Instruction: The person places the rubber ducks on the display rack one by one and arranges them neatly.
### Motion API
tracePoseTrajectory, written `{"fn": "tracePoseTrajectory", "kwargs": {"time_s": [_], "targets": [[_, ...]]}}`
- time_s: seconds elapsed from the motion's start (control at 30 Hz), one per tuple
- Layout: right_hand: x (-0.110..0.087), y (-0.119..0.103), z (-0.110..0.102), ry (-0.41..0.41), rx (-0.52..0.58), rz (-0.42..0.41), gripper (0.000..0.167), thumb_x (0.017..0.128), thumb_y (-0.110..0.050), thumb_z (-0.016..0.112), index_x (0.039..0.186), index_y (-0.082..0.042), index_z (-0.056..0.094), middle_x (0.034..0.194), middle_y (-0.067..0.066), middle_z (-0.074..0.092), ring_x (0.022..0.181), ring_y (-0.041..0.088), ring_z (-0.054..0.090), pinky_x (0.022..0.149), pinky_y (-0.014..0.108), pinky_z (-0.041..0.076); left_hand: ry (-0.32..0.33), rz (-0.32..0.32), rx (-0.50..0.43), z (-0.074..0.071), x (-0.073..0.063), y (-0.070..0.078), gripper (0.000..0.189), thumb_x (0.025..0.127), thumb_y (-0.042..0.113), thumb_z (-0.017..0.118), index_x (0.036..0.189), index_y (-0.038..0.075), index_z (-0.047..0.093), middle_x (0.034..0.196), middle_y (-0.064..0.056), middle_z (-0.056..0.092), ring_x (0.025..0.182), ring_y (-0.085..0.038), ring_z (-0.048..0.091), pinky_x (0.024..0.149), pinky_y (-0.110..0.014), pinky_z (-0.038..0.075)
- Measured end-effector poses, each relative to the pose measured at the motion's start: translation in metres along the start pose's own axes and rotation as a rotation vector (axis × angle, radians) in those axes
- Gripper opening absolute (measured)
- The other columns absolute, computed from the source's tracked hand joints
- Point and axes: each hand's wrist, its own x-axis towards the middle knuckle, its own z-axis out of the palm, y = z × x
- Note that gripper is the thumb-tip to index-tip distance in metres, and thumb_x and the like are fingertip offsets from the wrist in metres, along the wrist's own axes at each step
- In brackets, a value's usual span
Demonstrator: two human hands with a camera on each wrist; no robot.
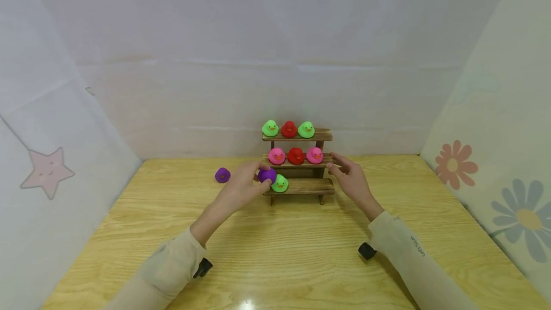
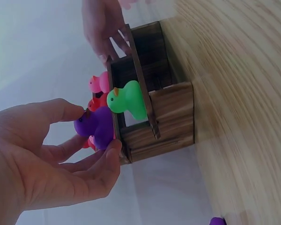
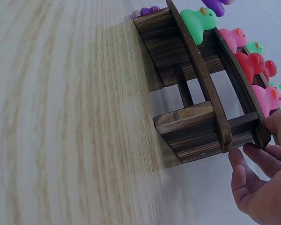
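Observation:
My left hand pinches a purple rubber duck between thumb and fingers. The duck is held in front of the left part of a three-tier wooden stand. A green duck sits near the left end of the bottom shelf, right beside the held duck in the head view. At the stand's right side, my right hand grips the end of the middle shelf with thumb and fingers. Pink, red and pink ducks stand in a row on that shelf.
Along the top shelf are a green duck, a red duck and another green duck. Another purple duck lies on the wood-grain table left of the stand. A pale cloth wall rises behind.

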Motion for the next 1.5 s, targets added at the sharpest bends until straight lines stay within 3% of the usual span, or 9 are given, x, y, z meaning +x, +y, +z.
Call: {"fn": "tracePoseTrajectory", "kwargs": {"time_s": [0.33,0.47,0.87,1.27,1.5], "targets": [[0.001,0.000,0.001,-0.005,-0.018,0.011,0.056,0.103,-0.042,0.061,0.151,-0.015,0.051,0.137,0.011,0.061,0.107,0.025,0.067,0.088,0.047,0.051,-0.013,0.049,0.003,0.015,0.009,0.014,0.030,0.096,0.023,0.074,0.120,0.008,0.066,0.104,0.000,0.066,0.093,-0.023,0.062,0.076,-0.034,0.053],[0.000,0.000,0.001,0.000,-0.018,0.008,0.056,0.103,-0.040,0.062,0.150,-0.012,0.051,0.137,0.011,0.062,0.106,0.025,0.067,0.088,0.048,0.051,-0.026,0.077,0.024,0.023,0.014,0.020,0.033,0.098,0.028,0.072,0.124,0.009,0.065,0.106,0.000,0.066,0.098,-0.024,0.063,0.080,-0.035,0.052],[0.001,0.005,0.000,-0.006,0.007,0.006,0.057,0.102,-0.041,0.063,0.150,-0.014,0.052,0.138,0.012,0.061,0.108,0.030,0.067,0.091,0.050,0.052,-0.120,0.173,0.176,0.045,0.030,0.021,0.032,0.100,0.037,0.067,0.124,0.016,0.066,0.115,0.006,0.065,0.104,-0.022,0.059,0.083,-0.039,0.049],[0.002,0.004,-0.001,-0.002,-0.004,0.009,0.055,0.103,-0.039,0.062,0.150,-0.012,0.053,0.136,0.011,0.062,0.105,0.024,0.068,0.086,0.045,0.053,-0.171,0.103,0.244,0.056,0.040,0.013,0.033,0.102,0.039,0.064,0.126,0.016,0.065,0.125,0.003,0.066,0.117,-0.027,0.057,0.095,-0.056,0.041],[0.003,0.003,-0.001,0.002,-0.007,0.010,0.054,0.103,-0.038,0.062,0.149,-0.012,0.053,0.136,0.010,0.062,0.106,0.024,0.068,0.085,0.043,0.052,-0.178,0.083,0.260,0.060,0.043,0.011,0.034,0.102,0.037,0.063,0.128,0.014,0.066,0.128,0.000,0.065,0.120,-0.030,0.056,0.097,-0.059,0.039]]}}
